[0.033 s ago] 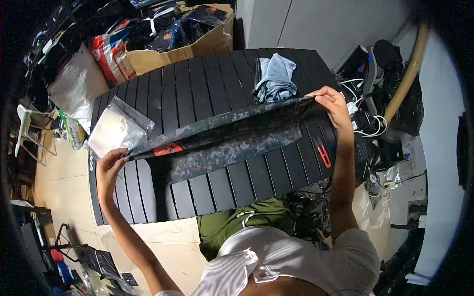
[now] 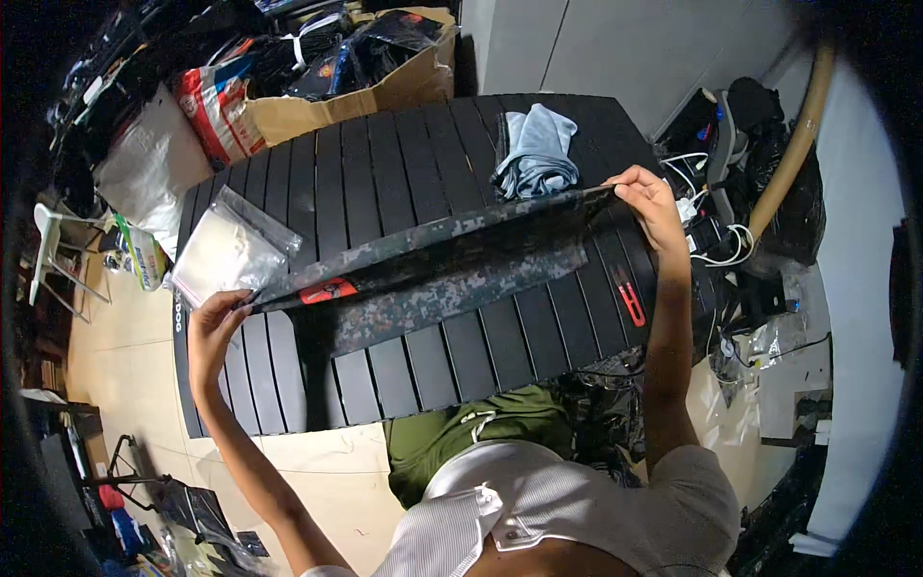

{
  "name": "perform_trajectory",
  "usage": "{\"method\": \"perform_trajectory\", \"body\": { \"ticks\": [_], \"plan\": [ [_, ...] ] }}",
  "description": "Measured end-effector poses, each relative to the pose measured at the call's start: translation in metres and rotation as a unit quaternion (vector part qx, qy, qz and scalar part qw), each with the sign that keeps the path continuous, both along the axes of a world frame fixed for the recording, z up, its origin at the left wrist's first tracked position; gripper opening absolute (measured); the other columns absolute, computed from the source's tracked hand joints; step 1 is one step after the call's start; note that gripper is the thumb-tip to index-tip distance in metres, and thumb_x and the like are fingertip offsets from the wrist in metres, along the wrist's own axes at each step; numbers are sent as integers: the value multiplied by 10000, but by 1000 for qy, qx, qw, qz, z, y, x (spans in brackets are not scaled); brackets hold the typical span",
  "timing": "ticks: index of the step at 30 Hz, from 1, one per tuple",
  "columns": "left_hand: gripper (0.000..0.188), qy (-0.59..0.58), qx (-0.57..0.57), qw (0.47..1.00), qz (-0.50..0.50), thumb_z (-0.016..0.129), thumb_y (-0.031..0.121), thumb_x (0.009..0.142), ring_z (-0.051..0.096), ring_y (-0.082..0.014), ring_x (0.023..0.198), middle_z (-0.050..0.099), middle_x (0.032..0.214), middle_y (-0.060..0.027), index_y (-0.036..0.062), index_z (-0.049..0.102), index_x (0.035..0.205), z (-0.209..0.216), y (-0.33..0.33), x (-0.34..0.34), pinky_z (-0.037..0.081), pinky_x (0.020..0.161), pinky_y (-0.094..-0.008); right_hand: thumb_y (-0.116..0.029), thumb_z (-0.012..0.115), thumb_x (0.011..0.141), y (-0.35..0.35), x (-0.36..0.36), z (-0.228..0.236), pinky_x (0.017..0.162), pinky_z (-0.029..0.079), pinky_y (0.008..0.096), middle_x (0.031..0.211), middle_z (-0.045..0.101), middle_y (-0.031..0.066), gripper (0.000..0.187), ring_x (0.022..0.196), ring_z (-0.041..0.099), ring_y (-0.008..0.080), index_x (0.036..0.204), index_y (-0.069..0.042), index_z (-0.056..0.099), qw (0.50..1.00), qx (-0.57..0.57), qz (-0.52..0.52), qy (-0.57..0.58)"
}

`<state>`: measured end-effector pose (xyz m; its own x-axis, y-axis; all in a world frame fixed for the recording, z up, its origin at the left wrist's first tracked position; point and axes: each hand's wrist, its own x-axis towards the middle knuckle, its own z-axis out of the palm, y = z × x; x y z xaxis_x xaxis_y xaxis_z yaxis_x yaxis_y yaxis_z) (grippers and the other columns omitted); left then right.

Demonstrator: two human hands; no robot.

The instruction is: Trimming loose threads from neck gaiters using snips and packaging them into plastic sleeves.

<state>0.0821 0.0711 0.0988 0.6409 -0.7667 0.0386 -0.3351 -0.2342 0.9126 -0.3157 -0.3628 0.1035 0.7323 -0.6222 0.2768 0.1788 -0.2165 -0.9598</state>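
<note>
A long piece of dark digital-camouflage cloth (image 2: pixel 452 290) is stretched across the black slatted table, its raised edge running up to the right. My left hand (image 2: pixel 213 325) pinches one end of that edge, and my right hand (image 2: pixel 649 202) pinches the other. A red patch (image 2: pixel 328 290) shows near the cloth's left end. Beside my left hand lies a clear plastic bag with pale contents (image 2: pixel 231 248). Just beyond the cloth, near my right hand, sits a bunched light-blue cloth (image 2: pixel 538 152). A small red-handled tool (image 2: pixel 630 303) lies below my right hand.
The slatted table (image 2: pixel 404 377) has a curved far edge. Behind it stands an open cardboard box (image 2: pixel 399 94) stuffed with dark plastic bags. White cables (image 2: pixel 735 245) and black items crowd its right side. A white stool (image 2: pixel 60 252) stands on the floor at left.
</note>
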Motion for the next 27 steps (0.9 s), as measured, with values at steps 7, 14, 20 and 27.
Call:
{"method": "perform_trajectory", "body": {
  "ticks": [7,14,20,27],
  "plan": [
    [94,64,-76,994,-36,541,-69,784,529,-78,833,594,913,-40,25,536,783,13,-3,4,394,741,-187,-40,575,828,4,-7,25,777,435,213,937,630,69,168,833,579,93,986,17,578,997,-68,-25,32],
    [271,96,11,995,-37,511,-124,741,500,-78,767,501,826,17,57,493,941,33,-7,9,409,700,-203,-33,642,763,-1,-6,53,742,455,199,878,662,50,235,771,598,75,992,21,636,983,-100,7,156],
    [352,87,78,991,-69,532,-143,730,510,-66,804,533,871,24,58,540,1018,1,-26,22,427,704,-188,21,658,724,-18,-1,17,737,474,211,846,655,65,203,769,614,104,926,20,640,988,-14,23,152],
    [253,159,28,986,-46,535,-77,773,479,-54,754,532,977,22,40,589,991,-28,-15,36,374,647,-178,49,654,721,-23,3,-24,754,468,215,877,627,46,216,797,588,94,931,14,623,995,27,47,81]
  ]
}}
